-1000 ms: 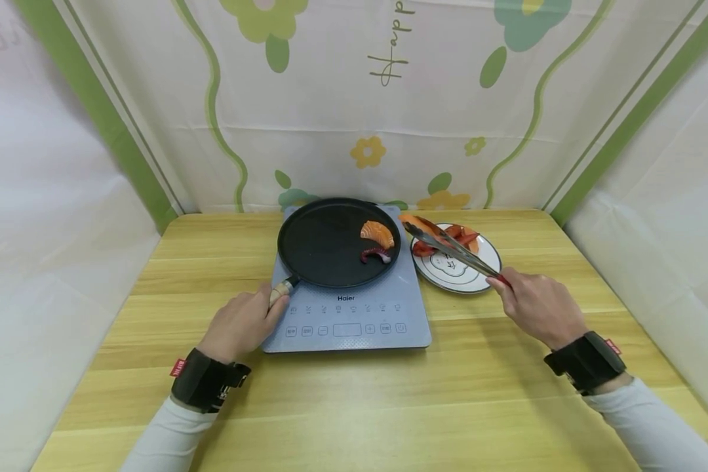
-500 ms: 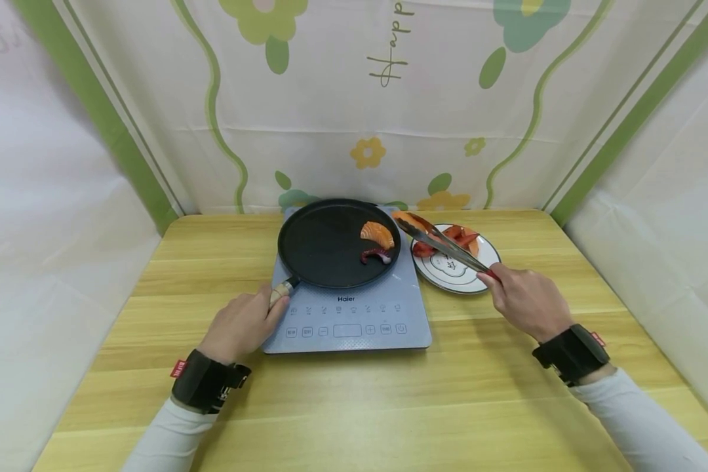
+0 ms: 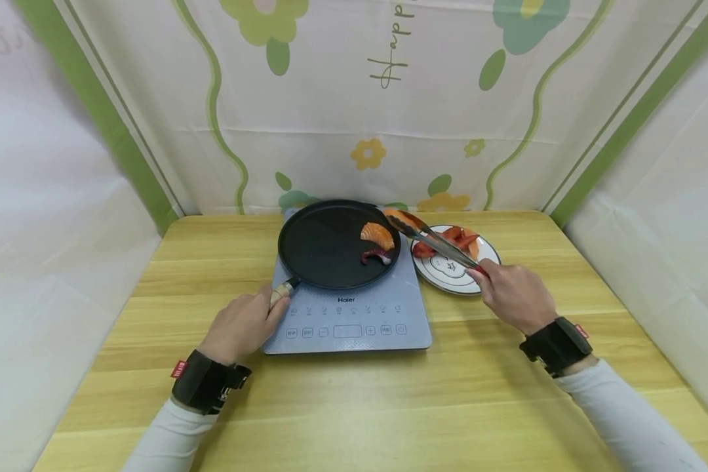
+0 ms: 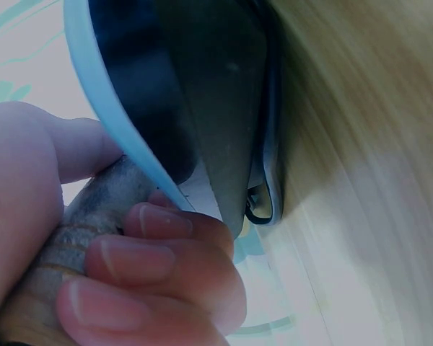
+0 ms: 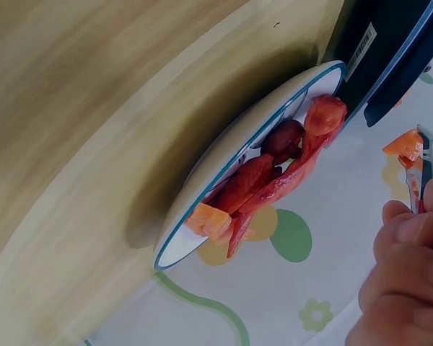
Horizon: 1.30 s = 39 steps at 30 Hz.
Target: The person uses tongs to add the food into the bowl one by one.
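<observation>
With the left hand (image 3: pixel 244 324), grips the wood-toned handle (image 3: pixel 279 293) of the black pan (image 3: pixel 324 246), set on the pale Haier cooker (image 3: pixel 324 301). Has a striped orange slice (image 3: pixel 377 234) and a curled purple piece (image 3: pixel 380 254) near the pan's right edge. Pinches another orange piece (image 3: pixel 396 217) in the metal tongs (image 3: pixel 448 250) at the right rim, near the white plate (image 3: pixel 455 286) of red pieces (image 3: pixel 465 240). Clasps the tongs in the right hand (image 3: pixel 518 298).
</observation>
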Each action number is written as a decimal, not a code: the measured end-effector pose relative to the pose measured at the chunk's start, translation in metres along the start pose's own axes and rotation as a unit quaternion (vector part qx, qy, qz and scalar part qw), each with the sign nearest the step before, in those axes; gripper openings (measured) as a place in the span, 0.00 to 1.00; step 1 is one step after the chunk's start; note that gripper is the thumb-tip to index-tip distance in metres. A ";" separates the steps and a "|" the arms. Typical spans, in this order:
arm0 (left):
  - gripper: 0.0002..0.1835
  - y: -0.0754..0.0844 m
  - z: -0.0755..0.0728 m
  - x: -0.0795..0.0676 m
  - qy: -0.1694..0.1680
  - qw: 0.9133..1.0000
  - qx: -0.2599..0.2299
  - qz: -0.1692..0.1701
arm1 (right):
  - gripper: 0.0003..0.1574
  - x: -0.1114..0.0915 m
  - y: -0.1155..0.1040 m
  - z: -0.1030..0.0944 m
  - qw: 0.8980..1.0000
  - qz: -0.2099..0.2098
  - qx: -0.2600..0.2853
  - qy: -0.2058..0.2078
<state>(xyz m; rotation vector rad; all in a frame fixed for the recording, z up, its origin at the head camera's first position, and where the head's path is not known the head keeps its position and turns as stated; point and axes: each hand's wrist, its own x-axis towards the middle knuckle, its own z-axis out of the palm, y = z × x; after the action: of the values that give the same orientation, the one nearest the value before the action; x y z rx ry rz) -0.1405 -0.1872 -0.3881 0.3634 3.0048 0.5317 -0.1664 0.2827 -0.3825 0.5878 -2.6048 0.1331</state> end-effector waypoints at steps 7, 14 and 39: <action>0.22 -0.001 0.000 0.000 0.001 1.000 -0.002 0.003 | 0.18 0.008 -0.005 0.004 1.000 0.000 0.009 -0.013; 0.22 0.000 0.000 0.001 -0.003 1.000 -0.005 0.000 | 0.15 0.017 -0.009 0.006 1.000 -0.013 0.008 -0.003; 0.22 0.000 -0.001 -0.001 0.004 1.000 -0.006 0.007 | 0.19 0.058 -0.031 0.010 0.999 -0.002 0.011 -0.035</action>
<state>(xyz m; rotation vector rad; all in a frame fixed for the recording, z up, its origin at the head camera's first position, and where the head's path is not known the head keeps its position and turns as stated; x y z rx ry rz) -0.1399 -0.1880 -0.3867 0.3813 3.0073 0.5531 -0.2035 0.2309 -0.3646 0.6162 -2.6727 0.1420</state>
